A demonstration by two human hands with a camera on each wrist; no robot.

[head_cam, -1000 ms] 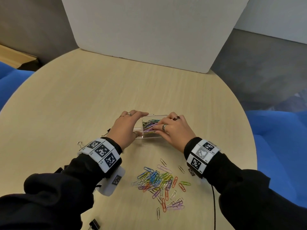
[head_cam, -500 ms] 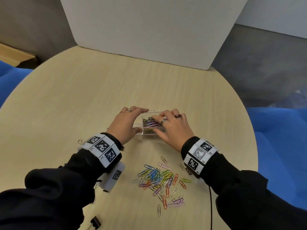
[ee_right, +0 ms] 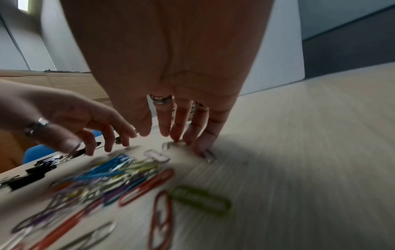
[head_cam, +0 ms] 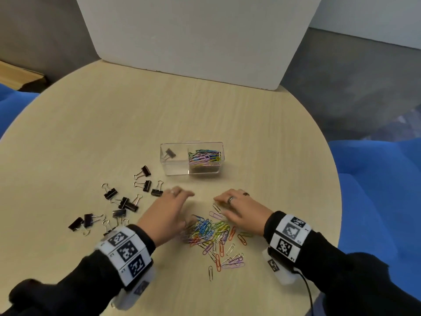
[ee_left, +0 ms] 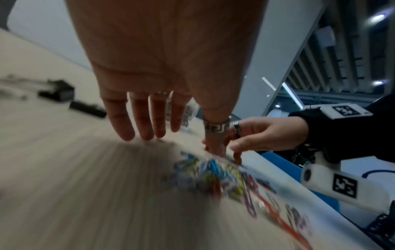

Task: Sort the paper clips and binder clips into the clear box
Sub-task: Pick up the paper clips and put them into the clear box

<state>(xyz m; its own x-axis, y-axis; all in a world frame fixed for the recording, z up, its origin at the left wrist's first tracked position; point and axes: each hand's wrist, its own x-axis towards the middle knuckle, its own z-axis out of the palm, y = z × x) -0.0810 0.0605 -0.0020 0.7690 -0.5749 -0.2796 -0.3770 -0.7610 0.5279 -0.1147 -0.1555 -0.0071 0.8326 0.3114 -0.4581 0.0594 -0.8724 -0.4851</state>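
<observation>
The clear box (head_cam: pixel 175 171) stands past my hands; its left compartment holds one black binder clip (head_cam: pixel 169 153) and its right compartment holds coloured paper clips (head_cam: pixel 205 156). A loose pile of coloured paper clips (head_cam: pixel 209 231) lies between my wrists, blurred in the wrist views (ee_left: pixel 213 172) (ee_right: pixel 119 172). My left hand (head_cam: pixel 175 201) is open at the pile's left edge, fingers (ee_left: pixel 145 118) straight and its thumb reaching down to the clips. My right hand (head_cam: pixel 227 201) is open at the pile's far right, fingertips (ee_right: pixel 200 140) touching the table beside a silver clip (ee_right: pixel 208 155). Neither hand holds anything.
Several black binder clips (head_cam: pixel 123 201) lie scattered on the round wooden table (head_cam: pixel 91 133) left of my left hand. A white board (head_cam: pixel 193 37) stands at the table's far edge. Blue seats (head_cam: pixel 376 190) flank the table.
Both hands have left the clear box and drawn back toward me to the paper clip pile. The box, its left compartment and the binder clips now show.
</observation>
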